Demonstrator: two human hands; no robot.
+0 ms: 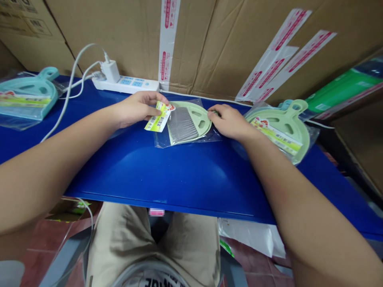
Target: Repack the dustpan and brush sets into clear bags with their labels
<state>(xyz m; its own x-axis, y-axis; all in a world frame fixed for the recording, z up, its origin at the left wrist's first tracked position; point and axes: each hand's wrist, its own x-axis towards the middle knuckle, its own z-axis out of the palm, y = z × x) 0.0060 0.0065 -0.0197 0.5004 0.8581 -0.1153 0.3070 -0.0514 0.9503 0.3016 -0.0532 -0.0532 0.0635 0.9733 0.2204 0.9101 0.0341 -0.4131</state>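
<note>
A pale green dustpan and brush set (203,119) lies on the blue table in a clear plastic bag (163,139), its grey bristles toward the left. My left hand (140,107) pinches a yellow-green and white label card (159,121) at the left end of the set. On the right, my right hand (226,119) has its thumb and fingers closed on the dustpan's handle end, which they mostly hide. Just beyond my right forearm sits another bagged green dustpan (295,131) with its label card in place.
A bagged blue dustpan (44,93) lies at the far left. Behind my left hand is a white power strip (143,84) with a charger (110,71) and white cables. Cardboard boxes (125,36) wall the back of the blue table (173,179). A green roll-like package (338,91) leans at the right.
</note>
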